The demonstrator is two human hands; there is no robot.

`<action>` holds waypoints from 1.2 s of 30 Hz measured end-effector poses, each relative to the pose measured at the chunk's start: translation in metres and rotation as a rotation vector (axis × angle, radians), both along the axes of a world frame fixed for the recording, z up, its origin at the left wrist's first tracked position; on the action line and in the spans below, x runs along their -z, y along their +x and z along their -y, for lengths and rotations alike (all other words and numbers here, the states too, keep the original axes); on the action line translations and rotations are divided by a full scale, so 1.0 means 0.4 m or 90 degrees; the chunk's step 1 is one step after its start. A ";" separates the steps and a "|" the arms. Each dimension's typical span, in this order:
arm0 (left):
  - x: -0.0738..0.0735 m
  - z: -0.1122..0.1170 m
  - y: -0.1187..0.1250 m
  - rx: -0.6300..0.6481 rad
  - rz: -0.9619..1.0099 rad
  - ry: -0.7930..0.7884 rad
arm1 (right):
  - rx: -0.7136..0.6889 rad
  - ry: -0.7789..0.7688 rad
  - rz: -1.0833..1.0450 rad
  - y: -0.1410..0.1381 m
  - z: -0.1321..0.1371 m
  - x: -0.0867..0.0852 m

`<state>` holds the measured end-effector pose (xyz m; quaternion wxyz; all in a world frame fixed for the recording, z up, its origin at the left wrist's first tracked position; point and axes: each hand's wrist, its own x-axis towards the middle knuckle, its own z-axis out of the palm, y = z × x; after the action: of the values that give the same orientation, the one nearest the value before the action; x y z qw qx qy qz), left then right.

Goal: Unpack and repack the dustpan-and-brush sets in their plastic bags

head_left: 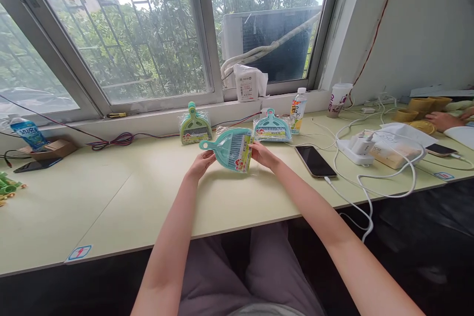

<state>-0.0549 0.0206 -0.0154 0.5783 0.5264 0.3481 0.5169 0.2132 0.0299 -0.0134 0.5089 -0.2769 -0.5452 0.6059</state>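
Observation:
A small teal dustpan-and-brush set [228, 149] in clear wrapping with a paper label is held just above the pale green desk [122, 207], its handle pointing left. My left hand [203, 162] grips it near the handle end. My right hand [261, 153] grips the labelled right edge. Behind it against the sill lean a green set [195, 130] and another teal set [271, 127], both wrapped.
A phone [315, 161] lies right of my hands, with white cables and a power strip [356, 151]. A drink bottle [298, 110] and cup [338, 99] stand near the window. Another person's hand [440, 119] rests at far right. A bottle [28, 133] and box sit far left.

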 end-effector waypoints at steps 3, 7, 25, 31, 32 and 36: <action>0.002 0.000 -0.002 0.010 -0.005 -0.001 | 0.019 0.004 -0.007 -0.008 -0.001 0.009; -0.001 0.007 0.016 0.024 -0.009 0.019 | 0.088 -0.025 -0.010 -0.004 -0.020 0.027; 0.011 -0.021 -0.041 -0.348 -0.042 0.022 | 0.140 -0.007 -0.042 0.028 -0.020 -0.021; 0.012 -0.008 -0.116 -0.757 -0.065 -0.130 | 0.259 -0.013 -0.154 0.065 -0.047 -0.001; 0.009 -0.002 -0.116 -0.774 -0.075 -0.141 | 0.282 -0.016 -0.161 0.067 -0.051 0.005; -0.014 0.030 -0.094 -0.902 -0.130 -0.150 | 0.316 -0.035 -0.165 0.064 -0.057 0.023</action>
<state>-0.0927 0.0084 -0.0097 0.1219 0.1542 0.7113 0.6749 0.2389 0.0527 -0.0226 0.6992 -0.3362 -0.3744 0.5078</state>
